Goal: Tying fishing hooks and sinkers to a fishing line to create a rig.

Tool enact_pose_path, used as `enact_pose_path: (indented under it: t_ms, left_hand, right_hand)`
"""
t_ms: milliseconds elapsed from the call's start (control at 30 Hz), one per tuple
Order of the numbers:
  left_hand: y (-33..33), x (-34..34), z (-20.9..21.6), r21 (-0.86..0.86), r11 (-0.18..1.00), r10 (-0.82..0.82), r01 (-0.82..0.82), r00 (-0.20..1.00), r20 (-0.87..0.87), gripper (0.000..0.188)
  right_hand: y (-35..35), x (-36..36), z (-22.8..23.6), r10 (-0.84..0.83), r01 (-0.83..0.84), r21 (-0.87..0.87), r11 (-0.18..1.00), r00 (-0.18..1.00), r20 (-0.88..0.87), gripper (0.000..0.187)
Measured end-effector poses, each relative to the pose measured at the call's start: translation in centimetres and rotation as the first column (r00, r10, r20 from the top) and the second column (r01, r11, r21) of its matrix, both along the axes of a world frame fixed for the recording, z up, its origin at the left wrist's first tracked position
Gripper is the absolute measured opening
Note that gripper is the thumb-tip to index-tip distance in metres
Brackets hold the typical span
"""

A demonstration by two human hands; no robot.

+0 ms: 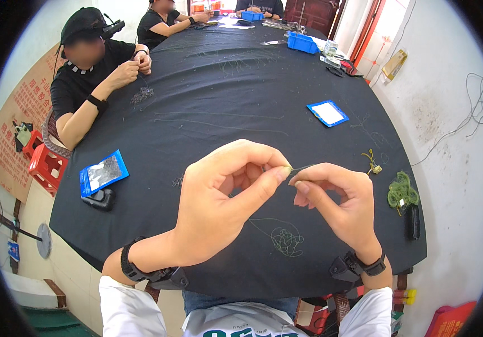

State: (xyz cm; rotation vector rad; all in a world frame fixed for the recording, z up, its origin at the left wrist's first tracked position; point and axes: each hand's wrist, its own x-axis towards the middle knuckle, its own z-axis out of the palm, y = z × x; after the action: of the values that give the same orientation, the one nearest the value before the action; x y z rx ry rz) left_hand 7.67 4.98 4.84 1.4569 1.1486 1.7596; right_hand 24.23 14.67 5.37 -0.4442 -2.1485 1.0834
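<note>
Both of my hands are raised over the black-covered table, fingertips almost meeting. My left hand [224, 194] pinches a thin green thread [303, 167] between thumb and forefinger. Just to its right, my right hand [339, 199] is closed in a pinch at the same thread, its other fingers curled. Whatever small piece may be inside the left fingertips is too small to make out. Below the hands, a loose tangle of green thread [286, 240] lies on the cloth, with a strand running up toward my left hand.
A blue-edged packet [104, 173] rests on a black case [100, 199] at left. Another blue packet [327, 113] lies right of centre. Green thread bundle [402, 192] sits at the right edge. A person [92, 70] works at far left; blue trays [303, 43] stand farther back.
</note>
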Motion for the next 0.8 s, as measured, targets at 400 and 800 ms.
enact_pose_path:
  t_ms: [400, 800]
  left_hand:
    - [0.3, -0.2, -0.1, 0.235, 0.958, 0.243, -0.163, 0.898, -0.367, 0.01]
    - [1.0, 0.1, -0.2, 0.492, 0.859, 0.414, -0.143, 0.761, -0.5, 0.013]
  right_hand:
    - [-0.4, -0.6, -1.2, -0.057, 0.137, 0.536, 0.833, 0.985, -0.164, 0.013]
    - [-1.2, -0.5, -0.7, -0.068, 0.148, 0.71, 0.688, 0.988, -0.139, 0.026]
